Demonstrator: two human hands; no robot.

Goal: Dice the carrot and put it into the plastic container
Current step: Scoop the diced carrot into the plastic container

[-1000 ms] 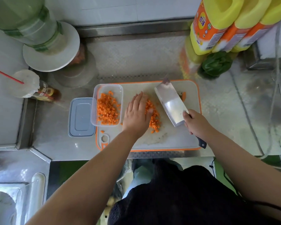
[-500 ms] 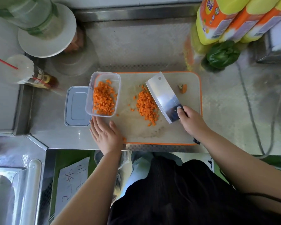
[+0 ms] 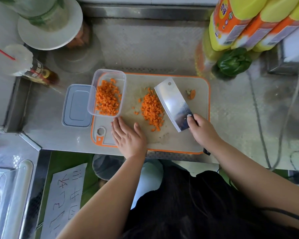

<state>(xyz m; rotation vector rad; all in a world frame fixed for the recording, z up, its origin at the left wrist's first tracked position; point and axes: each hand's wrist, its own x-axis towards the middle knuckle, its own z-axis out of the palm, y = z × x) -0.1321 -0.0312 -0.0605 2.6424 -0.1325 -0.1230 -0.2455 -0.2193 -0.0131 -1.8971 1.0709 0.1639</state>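
Note:
A pile of diced carrot (image 3: 152, 108) lies in the middle of the orange-rimmed cutting board (image 3: 198, 135). The clear plastic container (image 3: 123, 78) sits on the board's left end with diced carrot (image 3: 107, 99) inside. My right hand (image 3: 203, 130) grips the handle of a cleaver (image 3: 173, 103), whose blade lies just right of the pile. My left hand (image 3: 129, 137) rests flat and empty on the board, below the container and left of the pile. A carrot end scrap (image 3: 191, 94) lies at the board's far right.
The container's lid (image 3: 77, 106) lies on the steel counter left of the board. A sauce bottle (image 3: 40, 73) and a large jar (image 3: 50, 23) stand at back left. Yellow bottles (image 3: 240, 23) and a green vegetable (image 3: 234, 62) are at back right. A sink (image 3: 9, 187) is at lower left.
My left hand left the carrot pile, drew back to the board's near edge, then slid right onto the board. The cleaver swung in against the pile's right side.

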